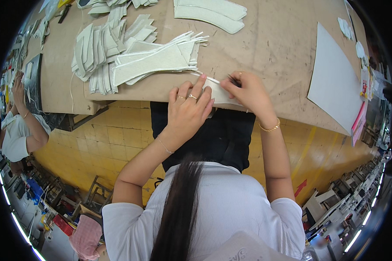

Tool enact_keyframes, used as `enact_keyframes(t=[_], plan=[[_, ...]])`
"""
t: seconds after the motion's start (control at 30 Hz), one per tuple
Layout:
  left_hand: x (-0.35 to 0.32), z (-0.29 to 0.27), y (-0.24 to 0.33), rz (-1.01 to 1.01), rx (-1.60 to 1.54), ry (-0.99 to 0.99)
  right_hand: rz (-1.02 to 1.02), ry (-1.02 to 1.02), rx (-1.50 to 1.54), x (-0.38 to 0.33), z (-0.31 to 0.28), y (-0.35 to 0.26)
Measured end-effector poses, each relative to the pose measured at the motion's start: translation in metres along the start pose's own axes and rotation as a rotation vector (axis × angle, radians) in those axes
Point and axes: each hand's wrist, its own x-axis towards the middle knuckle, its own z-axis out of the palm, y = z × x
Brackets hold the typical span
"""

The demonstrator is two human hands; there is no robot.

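A narrow pale fabric piece [222, 93] lies along the front edge of the table, partly covered by my hands. My left hand [188, 106] rests over its left end with fingers spread, the fingertips touching the piece. Over its right part, my right hand [249, 89] is closed around a small dark slim tool [234, 81]; its exact kind is mostly hidden by the fingers. Just beyond my left hand lies a loose pile of pale curved fabric pieces [154, 65], overlapping one another.
More pale piece stacks [93, 48] lie at the left, with two larger curved pieces [213, 13] at the far side. A big white sheet [335, 82] covers the table's right part. At far left, another person's hands [18, 91] are beside a dark board [34, 85].
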Motion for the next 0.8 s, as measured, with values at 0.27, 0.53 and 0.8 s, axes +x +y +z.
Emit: enact_keyframes(t=[0.27,0.53,0.8], plan=[[0.004,0.003,0.003,-0.015,0.064,-0.002,0.142,0.072,-0.024,-0.029,-0.024,0.022],[0.007,0.002,0.005,0.001,0.097,-0.025,-0.013,0.133,-0.155,-0.029,-0.018,0.032],[0.006,0.000,0.009,0.042,0.167,-0.084,-0.010,0.146,-0.165,-0.028,-0.016,0.032]])
